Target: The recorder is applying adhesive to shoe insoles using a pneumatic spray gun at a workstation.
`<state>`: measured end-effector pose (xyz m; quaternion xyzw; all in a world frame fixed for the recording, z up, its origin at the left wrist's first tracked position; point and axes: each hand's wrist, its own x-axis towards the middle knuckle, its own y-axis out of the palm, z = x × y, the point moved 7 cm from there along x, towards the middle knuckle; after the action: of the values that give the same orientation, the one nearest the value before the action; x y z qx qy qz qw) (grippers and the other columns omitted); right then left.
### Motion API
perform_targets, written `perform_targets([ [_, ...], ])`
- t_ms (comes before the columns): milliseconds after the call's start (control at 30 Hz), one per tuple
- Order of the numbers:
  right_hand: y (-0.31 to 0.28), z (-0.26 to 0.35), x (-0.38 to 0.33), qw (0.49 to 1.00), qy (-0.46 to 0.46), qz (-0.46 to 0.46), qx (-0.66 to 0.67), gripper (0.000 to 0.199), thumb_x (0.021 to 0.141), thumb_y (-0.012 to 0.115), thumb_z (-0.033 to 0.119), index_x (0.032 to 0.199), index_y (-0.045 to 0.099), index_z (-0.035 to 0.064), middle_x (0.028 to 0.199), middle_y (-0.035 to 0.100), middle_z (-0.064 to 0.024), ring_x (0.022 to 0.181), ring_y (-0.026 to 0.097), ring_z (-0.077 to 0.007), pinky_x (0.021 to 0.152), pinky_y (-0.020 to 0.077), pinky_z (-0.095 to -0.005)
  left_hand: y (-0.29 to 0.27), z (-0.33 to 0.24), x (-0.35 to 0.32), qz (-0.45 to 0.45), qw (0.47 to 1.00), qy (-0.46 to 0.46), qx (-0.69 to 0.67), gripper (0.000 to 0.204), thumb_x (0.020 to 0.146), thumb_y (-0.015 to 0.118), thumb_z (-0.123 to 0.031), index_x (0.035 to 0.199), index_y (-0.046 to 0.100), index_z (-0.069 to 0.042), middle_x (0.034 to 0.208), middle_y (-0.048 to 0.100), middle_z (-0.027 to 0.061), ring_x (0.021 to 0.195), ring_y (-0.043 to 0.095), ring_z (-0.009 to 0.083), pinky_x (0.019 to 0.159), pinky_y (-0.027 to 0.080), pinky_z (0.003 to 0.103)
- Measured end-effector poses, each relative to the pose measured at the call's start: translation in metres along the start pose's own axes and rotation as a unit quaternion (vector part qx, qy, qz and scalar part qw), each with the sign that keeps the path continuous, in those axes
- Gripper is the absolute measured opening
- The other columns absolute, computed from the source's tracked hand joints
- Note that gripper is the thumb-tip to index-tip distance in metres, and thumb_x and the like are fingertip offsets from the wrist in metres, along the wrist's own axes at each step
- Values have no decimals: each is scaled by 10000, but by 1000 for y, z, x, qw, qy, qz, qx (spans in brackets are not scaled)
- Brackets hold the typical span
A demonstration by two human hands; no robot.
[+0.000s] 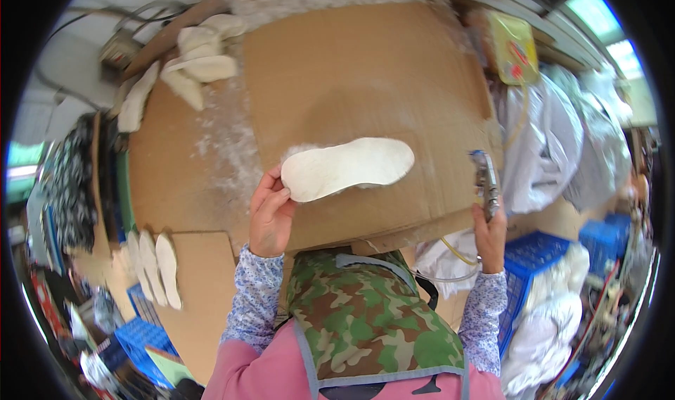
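Note:
My left hand pinches the left end of a white, fuzzy-edged shoe insole between thumb and fingers. The insole lies across the middle of the cardboard-covered table, its pale flat side up. At the right edge of the cardboard, my right hand is wrapped around a silver hand tool with a blue tip. Its exact kind is blurred. The tool points away from me, apart from the insole.
White fleecy pieces are heaped at the back left. Loose fluff covers the table's left part. Several insoles lie on cardboard at lower left. A yellow container, plastic bags and a blue crate stand at right.

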<state>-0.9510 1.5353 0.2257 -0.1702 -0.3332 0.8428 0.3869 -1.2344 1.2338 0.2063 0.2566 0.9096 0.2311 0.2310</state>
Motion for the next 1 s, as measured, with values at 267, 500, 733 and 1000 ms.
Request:
perform_targets([
  [267,45,-108,83,972,-55,-73,-217,644,847,487,125,1451,322,-26,1330,439,-300,1216,436,-439,1048,348,-479,-55,-80,-60,-72,980,147,-111,470,869,508,-112,1334,460,-66,1360,522,102,1277,497,265,1077,414,449],
  [500,72,-95,82,970,-69,-33,-231,726,848,516,181,1491,257,-31,1427,361,-306,1263,406,-458,1083,326,-442,-263,-67,-202,-284,907,268,-159,525,848,496,-98,1366,436,-160,1449,448,90,1331,442,314,1095,375,554],
  [733,75,-53,84,998,-4,-50,25,737,828,570,201,1452,294,-77,1333,476,-213,1148,508,-303,972,414,-393,-425,15,-325,-509,810,217,-196,548,836,473,-74,1375,395,-134,1410,466,128,1281,483,330,1047,444,555],
  [1000,43,-69,76,981,166,-104,6,703,789,566,190,1444,365,34,780,516,-59,530,426,-137,464,349,-281,-490,13,-378,-735,676,-51,12,494,967,456,-291,1414,407,-88,1170,609,148,1003,608,265,845,513,398],
])
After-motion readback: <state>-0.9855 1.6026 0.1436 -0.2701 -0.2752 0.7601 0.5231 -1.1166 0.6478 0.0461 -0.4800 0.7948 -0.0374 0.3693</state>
